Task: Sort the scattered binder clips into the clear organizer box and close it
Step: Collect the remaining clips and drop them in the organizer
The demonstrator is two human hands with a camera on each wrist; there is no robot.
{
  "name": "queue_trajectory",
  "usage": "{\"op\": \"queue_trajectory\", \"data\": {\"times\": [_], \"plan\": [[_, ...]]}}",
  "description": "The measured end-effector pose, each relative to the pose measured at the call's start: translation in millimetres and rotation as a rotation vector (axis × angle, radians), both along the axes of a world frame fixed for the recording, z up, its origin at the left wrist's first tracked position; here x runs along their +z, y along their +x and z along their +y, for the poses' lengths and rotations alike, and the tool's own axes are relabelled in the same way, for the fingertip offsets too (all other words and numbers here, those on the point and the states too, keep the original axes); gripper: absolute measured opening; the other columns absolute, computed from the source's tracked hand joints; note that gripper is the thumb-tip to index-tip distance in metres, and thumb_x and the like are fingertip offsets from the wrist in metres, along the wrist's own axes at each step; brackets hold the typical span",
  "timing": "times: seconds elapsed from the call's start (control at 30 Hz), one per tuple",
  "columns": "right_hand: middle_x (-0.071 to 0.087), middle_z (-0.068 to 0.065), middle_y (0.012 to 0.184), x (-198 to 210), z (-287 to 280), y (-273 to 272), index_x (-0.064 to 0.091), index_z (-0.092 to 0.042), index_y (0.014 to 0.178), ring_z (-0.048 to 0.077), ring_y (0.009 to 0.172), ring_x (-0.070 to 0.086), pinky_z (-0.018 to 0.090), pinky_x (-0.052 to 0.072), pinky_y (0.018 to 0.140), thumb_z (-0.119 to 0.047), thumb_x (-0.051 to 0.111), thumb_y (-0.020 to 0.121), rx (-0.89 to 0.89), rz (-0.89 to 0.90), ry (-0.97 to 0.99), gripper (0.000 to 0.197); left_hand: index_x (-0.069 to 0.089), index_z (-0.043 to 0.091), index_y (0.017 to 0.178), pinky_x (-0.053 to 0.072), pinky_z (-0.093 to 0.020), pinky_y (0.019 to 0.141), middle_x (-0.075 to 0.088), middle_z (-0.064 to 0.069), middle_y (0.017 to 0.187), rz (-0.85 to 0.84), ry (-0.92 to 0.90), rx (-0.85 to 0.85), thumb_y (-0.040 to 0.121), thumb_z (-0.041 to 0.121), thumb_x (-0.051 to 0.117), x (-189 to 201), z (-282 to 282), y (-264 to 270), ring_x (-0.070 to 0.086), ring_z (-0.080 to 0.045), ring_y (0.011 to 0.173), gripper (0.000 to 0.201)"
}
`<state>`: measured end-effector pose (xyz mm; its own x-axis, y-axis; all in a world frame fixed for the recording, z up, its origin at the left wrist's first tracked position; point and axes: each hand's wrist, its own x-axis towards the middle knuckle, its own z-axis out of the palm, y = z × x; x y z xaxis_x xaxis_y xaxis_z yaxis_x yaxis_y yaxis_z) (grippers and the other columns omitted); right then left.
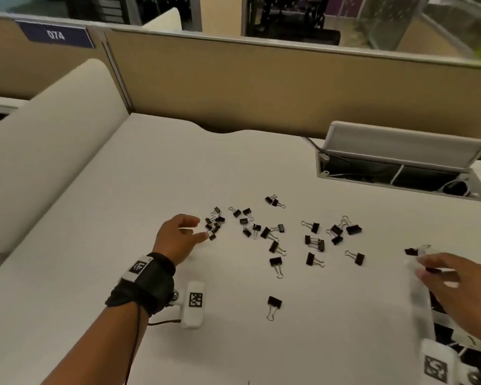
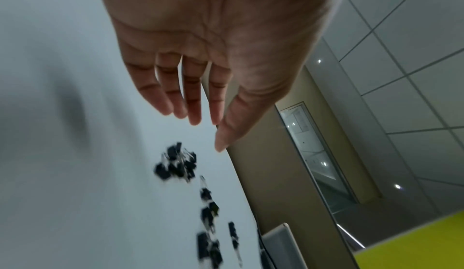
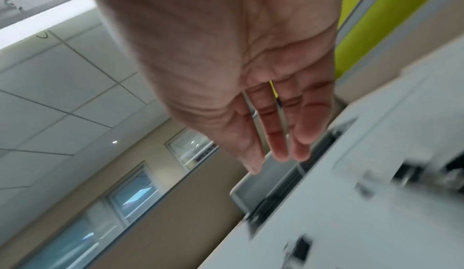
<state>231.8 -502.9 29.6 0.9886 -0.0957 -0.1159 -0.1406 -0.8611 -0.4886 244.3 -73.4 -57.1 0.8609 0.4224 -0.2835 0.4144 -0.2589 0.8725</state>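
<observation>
Loosely scattered binder clips [image 1: 275,240], handles pointing every way

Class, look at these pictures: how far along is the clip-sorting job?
Early. Done: a few dark clips seem to lie in the clear organizer box, still open at the right edge. In hand: nothing; the left hand reaches, fingers straight, toward a clip cluster; the right hand hovers over the box. Left: most binder clips remain on the desk.

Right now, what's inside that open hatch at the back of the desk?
Inside the hatch, under its raised lid, white cables lie in a dark recess. What they plug into is hidden in shadow.
</observation>
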Motion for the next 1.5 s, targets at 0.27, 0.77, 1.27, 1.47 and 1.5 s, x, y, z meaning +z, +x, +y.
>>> {"op": "queue_trajectory", "data": {"times": [0.27,0.77,1.27,1.47,1.5], "plan": [[0.054,-0.011,0.123,-62.0,158.2,43.8,0.059,-0.032,0.115,0.008,0.115,0.048,0.027,0.040,0.099,-0.027,0.063,0.088,0.301,0.195,0.103,0.028,0.041,0.023,0.140,0.038,-0.033,0.104,0.039,0.002,0.148,0.039,0.173,-0.249,0.069,0.018,0.083,-35.9,30.6,33.2,0.043,-0.019,0.130,0.083],[0.053,-0.007,0.126,-115.4,241.8,46.7,0.058,-0.024,0.120,0.008,0.120,0.046,0.017,0.032,0.100,-0.020,0.057,0.090,0.494,0.153,0.161,0.030,0.050,0.023,0.135,0.039,-0.024,0.094,0.045,0.007,0.138,0.031,0.500,-0.672,0.083,0.022,0.069,-44.8,14.9,52.3,0.048,-0.017,0.118,0.056],[0.037,0.013,0.131,-112.5,309.9,60.8,0.044,-0.005,0.128,0.029,0.120,0.033,0.035,0.043,0.095,-0.003,0.057,0.078,0.689,0.103,-0.117,0.052,0.054,0.032,0.122,0.046,-0.007,0.073,0.059,0.012,0.108,-0.070,0.162,-0.401,0.071,0.015,0.080,-51.4,7.7,-22.5,0.058,-0.002,0.092,0.060],[0.044,0.016,0.116,-116.1,306.7,36.8,0.051,0.000,0.117,0.031,0.107,0.040,0.031,0.037,0.071,-0.004,0.061,0.077,0.862,0.018,-0.156,0.041,0.042,0.029,0.125,0.055,-0.029,0.073,0.046,0.001,0.103,-0.042,0.046,-0.294,0.064,-0.002,0.082,-52.7,9.9,-22.9,0.057,-0.017,0.090,0.079],[0.044,0.017,0.115,-116.8,304.8,30.6,0.051,0.000,0.117,0.031,0.107,0.040,0.031,0.036,0.069,-0.002,0.060,0.077,0.881,0.017,-0.150,0.040,0.040,0.031,0.125,0.054,-0.027,0.072,0.045,0.001,0.104,-0.029,0.053,-0.310,0.064,-0.003,0.081,-52.3,10.3,-22.8,0.057,-0.016,0.090,0.081]]}}
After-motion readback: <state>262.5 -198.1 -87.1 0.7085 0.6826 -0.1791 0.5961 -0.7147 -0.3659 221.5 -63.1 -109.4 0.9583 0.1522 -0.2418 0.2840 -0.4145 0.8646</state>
